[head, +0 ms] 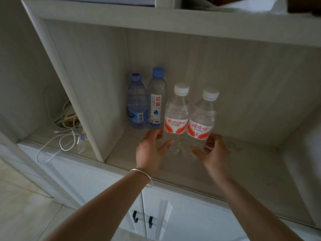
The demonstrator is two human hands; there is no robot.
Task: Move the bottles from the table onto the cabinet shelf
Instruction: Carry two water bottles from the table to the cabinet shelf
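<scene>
Two clear water bottles with white caps and red-and-white labels stand side by side on the cabinet shelf [243,153]. My left hand [151,150] curls round the base of the left white-capped bottle [176,112], thumb in front and fingers on its left side. In the same way, my right hand [215,153] curls round the base of the right white-capped bottle [202,117]. Behind them to the left stand two blue-capped bottles, a blue-tinted one [136,103] and a taller one with a white label [156,100].
A vertical divider [83,108] bounds the shelf compartment on the left. Beyond it lie white cables and a power strip [66,126]. The shelf extends bare to the right. Below are cabinet doors with black handles [142,218]. An upper board [173,20] overhangs the compartment.
</scene>
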